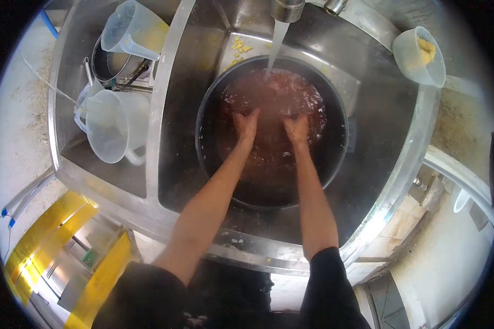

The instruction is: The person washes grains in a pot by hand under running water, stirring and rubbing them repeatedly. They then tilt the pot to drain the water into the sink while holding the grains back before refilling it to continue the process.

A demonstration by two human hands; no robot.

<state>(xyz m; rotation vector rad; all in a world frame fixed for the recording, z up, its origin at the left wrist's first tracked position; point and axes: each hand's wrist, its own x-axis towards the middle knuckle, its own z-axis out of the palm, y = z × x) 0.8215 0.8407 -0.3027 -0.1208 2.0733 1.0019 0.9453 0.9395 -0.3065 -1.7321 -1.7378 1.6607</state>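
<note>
Left hand and right hand, opening and grip indiscernible, dip into the centre-frame pot, likely heavy, slippery, best held at opposite rims.

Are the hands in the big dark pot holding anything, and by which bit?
I can't tell: the left hand and right hand dip into murky, reddish water that hides their fingertips.

Shiny, scratched metal is seen on the big grey sink; cloudy, smooth plastic on the clear round jug.
</note>
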